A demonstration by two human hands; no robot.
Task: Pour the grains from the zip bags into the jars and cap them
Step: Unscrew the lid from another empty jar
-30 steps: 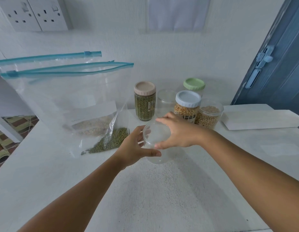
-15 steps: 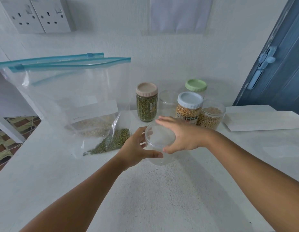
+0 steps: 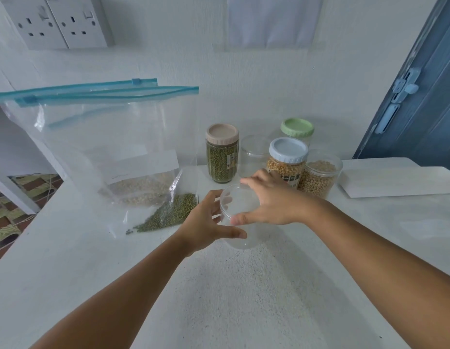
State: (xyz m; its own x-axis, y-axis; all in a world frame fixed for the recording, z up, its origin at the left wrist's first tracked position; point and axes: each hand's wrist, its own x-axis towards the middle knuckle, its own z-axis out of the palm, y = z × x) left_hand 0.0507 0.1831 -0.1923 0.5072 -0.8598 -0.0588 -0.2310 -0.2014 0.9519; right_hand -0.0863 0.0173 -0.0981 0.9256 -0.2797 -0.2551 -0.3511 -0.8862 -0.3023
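A clear empty jar (image 3: pixel 240 236) stands on the white counter (image 3: pixel 231 298) at the centre. My left hand (image 3: pixel 206 222) grips its side, thumb in front. My right hand (image 3: pixel 271 202) holds the clear lid (image 3: pixel 237 201) on top of it, fingers curled round the rim. To the left, two large zip bags with teal zippers lean against the wall: the front bag (image 3: pixel 143 157) holds green mung beans (image 3: pixel 168 215) at its bottom, the one behind (image 3: pixel 75 137) holds pale grains (image 3: pixel 138 190).
Behind the hands stand a beige-lidded jar of green beans (image 3: pixel 222 153), an empty clear jar (image 3: pixel 254 154), a blue-lidded jar of corn (image 3: pixel 287 161), a green-lidded jar (image 3: pixel 297 129) and an open jar of soybeans (image 3: pixel 319 175). White paper (image 3: pixel 400 181) lies right. The counter's edge drops off at left.
My right hand has turned a little on the clear lid, while my left hand keeps its grip on the jar. The view has shifted slightly.
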